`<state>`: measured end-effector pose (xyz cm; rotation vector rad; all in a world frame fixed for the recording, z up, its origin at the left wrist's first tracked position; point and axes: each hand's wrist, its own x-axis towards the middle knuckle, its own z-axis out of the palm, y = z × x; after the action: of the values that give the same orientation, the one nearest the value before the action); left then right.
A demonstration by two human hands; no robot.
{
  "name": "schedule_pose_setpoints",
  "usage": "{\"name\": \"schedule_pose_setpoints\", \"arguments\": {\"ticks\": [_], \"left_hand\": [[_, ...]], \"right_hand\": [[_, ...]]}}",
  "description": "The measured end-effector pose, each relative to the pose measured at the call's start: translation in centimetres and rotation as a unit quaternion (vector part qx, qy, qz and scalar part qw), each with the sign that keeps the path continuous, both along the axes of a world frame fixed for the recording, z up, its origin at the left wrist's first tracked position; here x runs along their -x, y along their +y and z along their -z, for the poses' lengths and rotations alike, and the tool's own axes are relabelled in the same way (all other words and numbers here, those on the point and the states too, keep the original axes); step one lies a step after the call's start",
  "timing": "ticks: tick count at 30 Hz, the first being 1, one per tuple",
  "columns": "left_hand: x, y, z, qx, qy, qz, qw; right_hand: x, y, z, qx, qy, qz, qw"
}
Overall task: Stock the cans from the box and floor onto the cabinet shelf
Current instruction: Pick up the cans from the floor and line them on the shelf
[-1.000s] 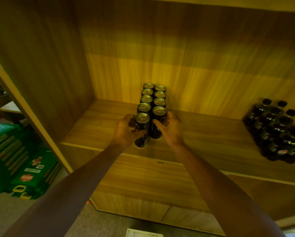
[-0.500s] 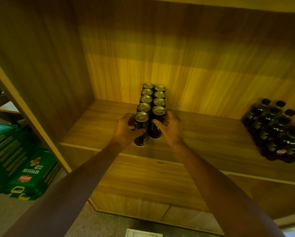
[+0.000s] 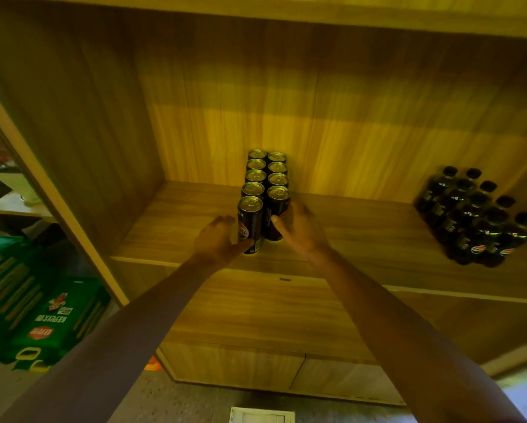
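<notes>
Black cans with gold tops stand in two tight rows (image 3: 267,174) on the wooden cabinet shelf (image 3: 363,239), running from the back wall toward the front. My left hand (image 3: 218,239) wraps the front left can (image 3: 250,222), with its thumb across the can's lower front. My right hand (image 3: 299,230) holds the front right can (image 3: 278,209), thumb on its face and fingers on its right side. Both cans stand upright on the shelf, touching the cans behind them. Both hands look blurred. No box shows in this view.
Shrink-wrapped dark cola bottles (image 3: 476,215) sit at the shelf's right end. The cabinet's left wall (image 3: 82,154) closes that side. Green packs (image 3: 36,312) are stacked on the floor to the left. Closed lower cabinet doors (image 3: 256,364) are below, and a white object (image 3: 260,416) lies on the floor.
The two front cans have shifted slightly back against the rows. My left hand has slid a little toward me along its can; my right hand has barely moved.
</notes>
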<state>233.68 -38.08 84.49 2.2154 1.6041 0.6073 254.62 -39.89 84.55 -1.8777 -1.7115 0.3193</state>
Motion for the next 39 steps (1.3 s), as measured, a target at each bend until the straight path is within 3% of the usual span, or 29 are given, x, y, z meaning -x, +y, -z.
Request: {"name": "schedule_pose_setpoints", "arguments": {"ticks": [8, 19, 29, 33, 39], "left_hand": [[0.8, -5.1, -0.9, -0.066, 0.163, 0.105, 0.979], [-2.0, -8.7, -2.0, -0.104, 0.168, 0.165, 0.966], [-19.5, -16.7, -0.4, -0.101, 0.152, 0.322, 0.929], [-26.4, -21.5, 1.9, -0.069, 0.099, 0.378, 0.918], [-32.5, -26.2, 8.1, -0.044, 0.097, 0.428, 0.897]], "right_hand": [[1.2, -6.4, -0.5, 0.023, -0.125, -0.001, 0.992], [-1.6, -14.3, -1.8, 0.029, -0.203, 0.028, 0.978], [-15.5, -28.5, -0.4, 0.067, -0.193, 0.178, 0.963], [-21.5, -35.3, 1.5, 0.121, -0.199, 0.229, 0.945], [-26.3, -41.0, 7.2, 0.165, -0.173, 0.277, 0.931]]}}
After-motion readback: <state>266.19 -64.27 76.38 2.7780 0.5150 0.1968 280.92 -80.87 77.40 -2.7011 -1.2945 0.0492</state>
